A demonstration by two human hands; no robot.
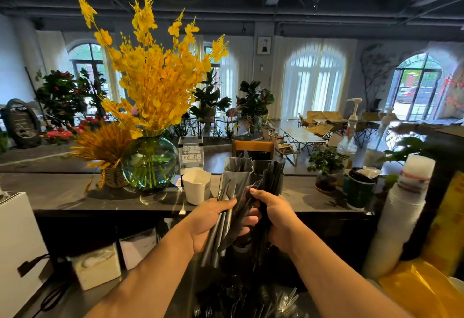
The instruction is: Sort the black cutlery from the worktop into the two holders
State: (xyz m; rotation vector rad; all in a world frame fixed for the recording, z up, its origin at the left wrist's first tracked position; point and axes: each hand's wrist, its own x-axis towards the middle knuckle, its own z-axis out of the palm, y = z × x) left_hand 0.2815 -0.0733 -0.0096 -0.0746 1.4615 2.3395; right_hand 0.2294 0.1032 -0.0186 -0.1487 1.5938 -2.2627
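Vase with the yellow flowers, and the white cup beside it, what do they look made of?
Vase: clear, green-tinted glass with a glossy finish; the stems show through it. White cup: opaque, matte and thin-rimmed, probably plastic, possibly ceramic.

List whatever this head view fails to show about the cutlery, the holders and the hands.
- Head view: the black cutlery gripped by the left hand and right hand overlaps; piece types unreadable.
- Head view: lower parts of the left holder and right holder are hidden behind hands and cutlery.
- Head view: the worktop pile is dark, blurred and cut by the bottom edge.
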